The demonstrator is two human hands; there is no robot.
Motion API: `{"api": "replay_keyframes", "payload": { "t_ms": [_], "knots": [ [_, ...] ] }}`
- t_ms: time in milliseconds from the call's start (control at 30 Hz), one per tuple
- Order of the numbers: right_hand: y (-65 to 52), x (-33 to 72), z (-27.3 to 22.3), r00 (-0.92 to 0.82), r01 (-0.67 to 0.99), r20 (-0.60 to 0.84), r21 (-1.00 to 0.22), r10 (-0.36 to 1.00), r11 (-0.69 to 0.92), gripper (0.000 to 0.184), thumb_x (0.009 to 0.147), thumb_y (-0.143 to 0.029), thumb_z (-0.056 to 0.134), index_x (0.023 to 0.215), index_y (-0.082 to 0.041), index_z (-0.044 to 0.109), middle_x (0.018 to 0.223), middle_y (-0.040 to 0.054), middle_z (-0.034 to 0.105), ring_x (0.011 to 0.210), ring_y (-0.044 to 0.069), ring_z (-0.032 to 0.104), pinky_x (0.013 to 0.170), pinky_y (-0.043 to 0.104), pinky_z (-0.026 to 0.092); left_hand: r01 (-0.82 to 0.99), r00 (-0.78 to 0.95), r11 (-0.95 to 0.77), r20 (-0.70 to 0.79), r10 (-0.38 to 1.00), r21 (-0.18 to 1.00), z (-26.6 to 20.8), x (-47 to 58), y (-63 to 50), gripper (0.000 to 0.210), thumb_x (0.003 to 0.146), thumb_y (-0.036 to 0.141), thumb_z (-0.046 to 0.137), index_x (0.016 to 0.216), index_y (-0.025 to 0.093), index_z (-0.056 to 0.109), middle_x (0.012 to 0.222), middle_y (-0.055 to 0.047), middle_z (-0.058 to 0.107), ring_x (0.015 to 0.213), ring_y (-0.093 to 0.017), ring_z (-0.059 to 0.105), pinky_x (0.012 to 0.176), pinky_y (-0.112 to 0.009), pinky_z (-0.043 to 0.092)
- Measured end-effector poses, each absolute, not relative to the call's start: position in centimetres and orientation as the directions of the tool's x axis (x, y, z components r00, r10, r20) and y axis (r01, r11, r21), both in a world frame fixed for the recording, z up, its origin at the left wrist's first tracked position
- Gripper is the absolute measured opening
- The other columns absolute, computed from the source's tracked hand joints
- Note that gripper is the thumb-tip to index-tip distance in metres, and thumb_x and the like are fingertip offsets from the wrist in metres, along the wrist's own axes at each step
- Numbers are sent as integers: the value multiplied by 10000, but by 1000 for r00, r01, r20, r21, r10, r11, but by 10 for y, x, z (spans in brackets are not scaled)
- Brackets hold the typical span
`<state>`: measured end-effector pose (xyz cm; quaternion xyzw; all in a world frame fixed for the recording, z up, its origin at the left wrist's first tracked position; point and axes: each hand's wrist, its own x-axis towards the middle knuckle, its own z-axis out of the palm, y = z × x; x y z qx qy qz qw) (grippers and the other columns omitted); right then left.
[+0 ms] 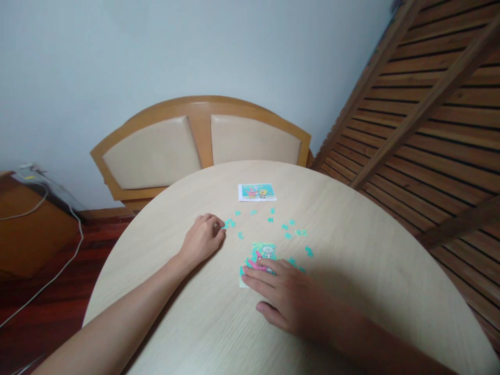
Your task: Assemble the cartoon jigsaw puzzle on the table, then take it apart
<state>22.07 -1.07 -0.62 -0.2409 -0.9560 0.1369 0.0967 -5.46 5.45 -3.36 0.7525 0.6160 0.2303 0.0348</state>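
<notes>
A partly joined puzzle point(268, 251) is laid on the round bench point(187, 317), near the middle of the scene, and its near part is covered by the right hand point(279, 289). The fingers of this hand are stretched out over the puzzle, so its grip is seen as released. The left hand point(202, 237) is rested on the bench to the left, with its fingers bent, and a small cluster of loose pieces point(230, 223) is reached by the fingertips (whether one piece is pinched in this grip, it cannot be told). Other pieces are scattered to the far and right sides of the puzzle. Farther away, a picture card point(258, 191) is placed.
</notes>
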Motion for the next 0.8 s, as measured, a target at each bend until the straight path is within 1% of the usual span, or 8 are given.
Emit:
{"api": "replay_keyframes", "payload": {
  "t_ms": [233,333,400,500,567,633,700,800],
  "knots": [
    [-1,227,-10,-882,381,136,-354,450,854,492,915,-390,617,1364,-190,588,1463,83,563,1321,267,499,1123,464,379,877,141,-259,297,944,405,-39,-60,58,112,895,263,589,927,182,660,1011,-91,668,980,-264,587,928,-431,464],
    [8,233,-9,-872,380,174,-350,458,856,480,907,-400,639,1347,-212,600,1421,88,596,1297,256,514,1108,449,390,852,157,-286,307,939,439,-39,-61,58,107,892,237,584,934,184,666,1004,-90,678,971,-259,596,930,-434,461],
    [17,240,-9,-843,413,215,-328,493,849,415,934,-384,610,1314,-219,621,1368,95,630,1255,254,539,1069,448,421,835,172,-306,313,934,456,-38,-61,57,110,887,218,575,941,186,666,1006,-88,684,978,-259,599,933,-436,458],
    [36,256,-9,-763,524,263,-284,591,803,344,982,-368,540,1259,-197,654,1269,115,682,1184,257,580,1027,469,452,824,186,-320,311,932,467,-38,-60,57,122,887,213,560,944,195,666,1033,-87,683,993,-257,596,941,-440,453],
    [48,269,-11,-691,630,251,-252,678,735,360,997,-358,512,1284,-187,646,1292,129,670,1200,275,573,1018,495,459,823,191,-324,310,931,467,-38,-60,57,132,889,213,549,943,196,668,1049,-88,678,1004,-257,592,948,-443,451],
    [60,281,-14,-641,695,238,-224,730,683,381,1004,-339,490,1333,-198,623,1361,133,628,1247,289,544,1020,515,455,821,201,-333,311,929,463,-39,-59,57,139,894,212,536,930,194,669,1047,-90,678,1004,-258,591,949,-446,452],
    [69,291,-18,-636,702,243,-212,732,680,353,1002,-322,496,1307,-242,655,1377,120,615,1258,284,539,1026,511,451,822,204,-337,315,927,459,-39,-58,56,146,897,209,526,908,192,670,1037,-90,680,995,-259,595,945,-447,455],
    [78,298,-23,-636,691,283,-205,718,693,292,979,-263,529,1186,-274,734,1322,113,646,1213,274,573,1007,490,466,829,193,-331,324,926,451,-38,-54,55,145,897,215,521,895,192,664,1026,-87,677,988,-263,600,934,-445,467]
  ]
}}
